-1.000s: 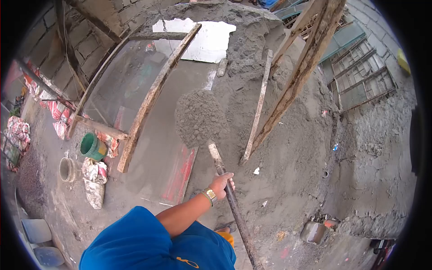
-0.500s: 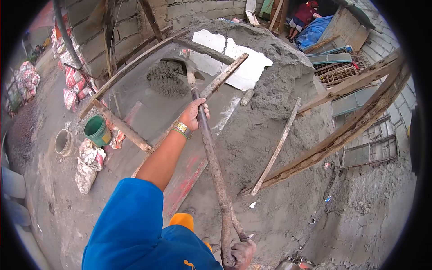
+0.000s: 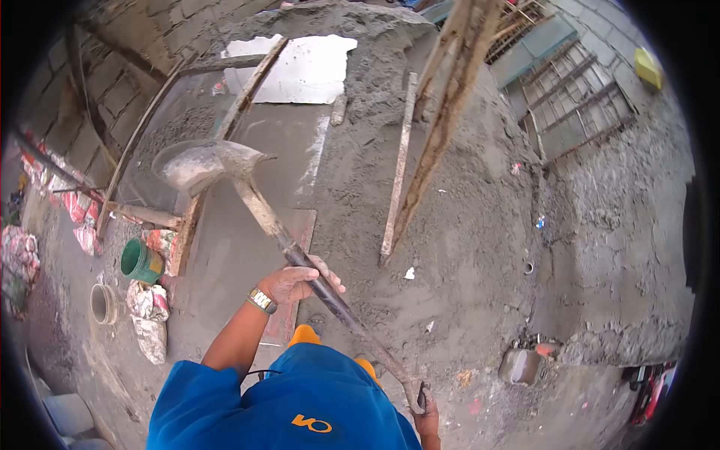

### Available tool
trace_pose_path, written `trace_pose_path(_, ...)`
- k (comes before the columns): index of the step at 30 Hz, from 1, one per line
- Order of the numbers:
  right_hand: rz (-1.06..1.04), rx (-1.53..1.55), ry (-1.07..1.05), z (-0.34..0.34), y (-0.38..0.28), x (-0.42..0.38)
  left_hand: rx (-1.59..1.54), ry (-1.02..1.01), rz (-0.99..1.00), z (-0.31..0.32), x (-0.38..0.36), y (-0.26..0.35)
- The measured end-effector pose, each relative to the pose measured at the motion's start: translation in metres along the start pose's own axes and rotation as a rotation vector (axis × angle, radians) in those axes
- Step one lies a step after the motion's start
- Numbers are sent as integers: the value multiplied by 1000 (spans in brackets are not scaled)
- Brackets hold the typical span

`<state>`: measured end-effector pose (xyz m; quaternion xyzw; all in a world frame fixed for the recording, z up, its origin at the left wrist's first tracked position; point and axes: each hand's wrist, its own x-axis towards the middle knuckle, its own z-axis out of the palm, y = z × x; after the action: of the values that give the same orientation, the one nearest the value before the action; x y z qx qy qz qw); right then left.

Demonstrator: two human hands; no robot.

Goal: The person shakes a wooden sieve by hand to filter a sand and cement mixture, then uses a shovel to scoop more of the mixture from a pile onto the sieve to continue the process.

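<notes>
There's a big spread of grey mix (image 3: 367, 172), a rough timber frame (image 3: 251, 86), and a shovel (image 3: 262, 213) with its blade (image 3: 202, 161) over the frame's edge, left hand (image 3: 295, 284) wrapped round its middle and right hand (image 3: 427, 421) curled on the end handle (image 3: 412, 394).

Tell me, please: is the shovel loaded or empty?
Empty: the shovel has no heap of mix on its blade, only a dull grey surface.
</notes>
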<state>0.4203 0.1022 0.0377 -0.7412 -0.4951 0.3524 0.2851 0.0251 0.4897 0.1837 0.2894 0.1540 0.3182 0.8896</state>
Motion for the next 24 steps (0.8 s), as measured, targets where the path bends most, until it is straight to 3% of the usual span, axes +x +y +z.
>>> trace_pose_path(2,166,-268,-27,-33,12,-29,91,-74,-98,38,15,-38)
trace_pose_path(3,105,-261,1,-42,43,-50,94,-108,-168,58,25,-63)
trace_pose_path(7,230,-204,59,-79,122,-133,237,-177,-408,131,62,-142)
trace_pose_path(8,283,-206,38,-82,128,-156,287,-186,-526,147,77,-161)
trace_pose_path(12,473,-60,7,-97,139,-248,377,-359,-673,181,147,-250)
trace_pose_path(14,389,172,175,-77,145,-293,-40,-231,-579,174,183,-308)
trace_pose_path(15,490,166,-30,-87,120,-312,-75,-108,-560,174,204,-334)
trace_pose_path(16,762,261,-72,-78,112,-327,-108,14,-540,173,229,-359)
trace_pose_path(18,676,870,388,-76,42,-295,-214,324,-585,147,273,-424)
trace_pose_path(19,777,915,493,-74,18,-280,-220,342,-600,129,283,-456)
trace_pose_path(21,1001,970,647,-65,-12,-262,-27,600,-809,99,305,-510)
trace_pose_path(22,1093,1012,723,-58,-24,-251,-22,608,-829,91,309,-532)
trace_pose_path(24,1257,1077,858,-55,-40,-227,29,740,-962,73,287,-569)
